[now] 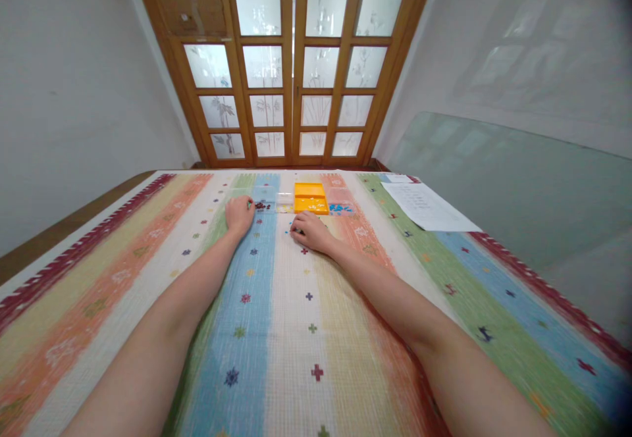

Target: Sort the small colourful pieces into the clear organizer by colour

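Note:
My left hand [239, 214] rests on the striped cloth beside a clear box of dark red-brown pieces [262, 206], its fingertips at the box's left edge. In front of an open yellow box [311, 191] lies my right hand [310, 230], fingers curled down near a few tiny blue bits on the cloth. Small pale pieces sit in the yellow box. Left of it is a clear box with a few yellowish pieces [285, 208]; on its right are blue pieces [340, 208] in another clear box. Anything between the fingers of either hand is too small to make out.
The striped cloth [291, 332] covers the table. Printed white sheets [427, 206] lie at the back right. A glass panel [508, 193] leans by the right wall, and wooden doors with glass panes [291, 92] stand behind the table.

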A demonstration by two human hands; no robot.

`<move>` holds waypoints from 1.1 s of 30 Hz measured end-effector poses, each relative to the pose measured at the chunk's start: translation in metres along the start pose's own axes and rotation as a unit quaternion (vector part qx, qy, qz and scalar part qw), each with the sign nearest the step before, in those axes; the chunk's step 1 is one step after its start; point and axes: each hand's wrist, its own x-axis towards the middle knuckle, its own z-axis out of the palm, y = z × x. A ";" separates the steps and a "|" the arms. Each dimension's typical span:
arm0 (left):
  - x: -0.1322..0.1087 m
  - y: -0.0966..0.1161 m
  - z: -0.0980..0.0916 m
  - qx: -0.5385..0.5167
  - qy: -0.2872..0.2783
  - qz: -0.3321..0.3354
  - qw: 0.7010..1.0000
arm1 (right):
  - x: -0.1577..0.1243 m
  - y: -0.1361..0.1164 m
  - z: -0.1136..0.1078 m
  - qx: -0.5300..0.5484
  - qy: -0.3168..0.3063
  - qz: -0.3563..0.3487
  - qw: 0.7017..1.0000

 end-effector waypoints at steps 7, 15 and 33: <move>-0.016 0.017 0.006 0.000 -0.058 0.130 0.990 | 0.001 0.032 -0.015 0.036 0.162 0.152 0.974; -0.035 0.041 0.015 -0.076 -0.147 0.285 0.944 | 0.019 0.074 -0.022 -0.042 0.140 0.241 0.959; -0.032 0.032 0.015 -0.062 -0.147 0.247 0.956 | 0.017 -0.005 0.010 -0.066 -0.044 -0.017 0.997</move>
